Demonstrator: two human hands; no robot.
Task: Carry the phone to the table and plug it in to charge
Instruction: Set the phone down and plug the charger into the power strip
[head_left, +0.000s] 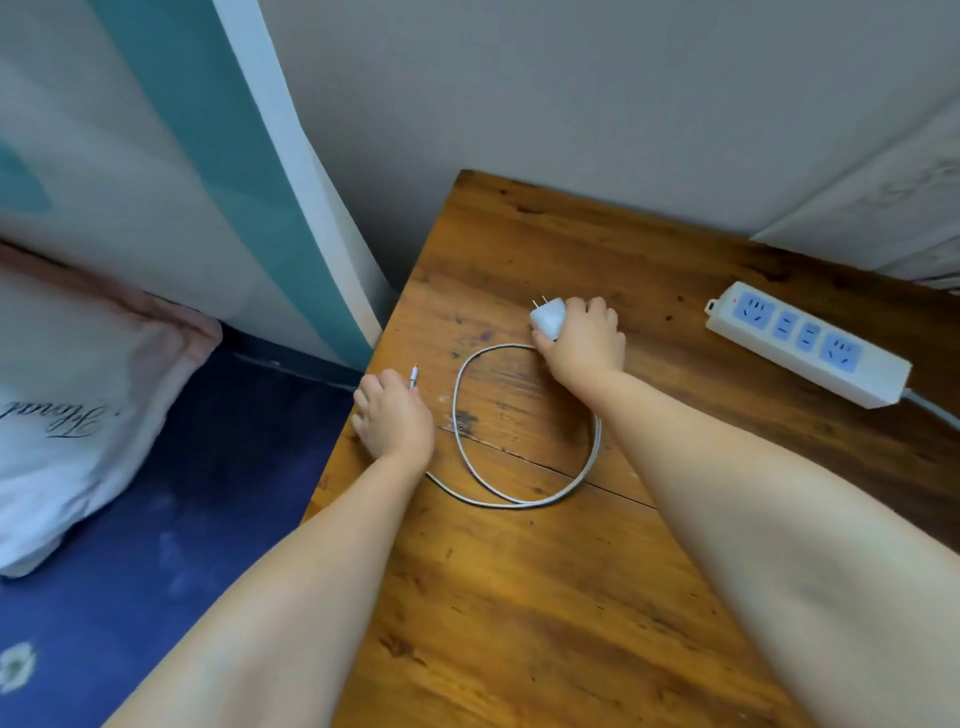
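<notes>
A white charger plug (548, 317) with two metal prongs lies on the wooden table (545, 597), and my right hand (584, 343) is closed around it. Its grey braided cable (524, 501) lies in a loop on the table. The cable's small connector end (413, 375) sticks out past the fingers of my left hand (395, 415), which is closed on the cable near the table's left edge. No phone is in view.
A white power strip (805, 343) with blue sockets lies at the table's right, its cord running off right. A wall stands behind the table. To the left is a bed with a blue sheet (182, 519) and a white pillow (67, 405).
</notes>
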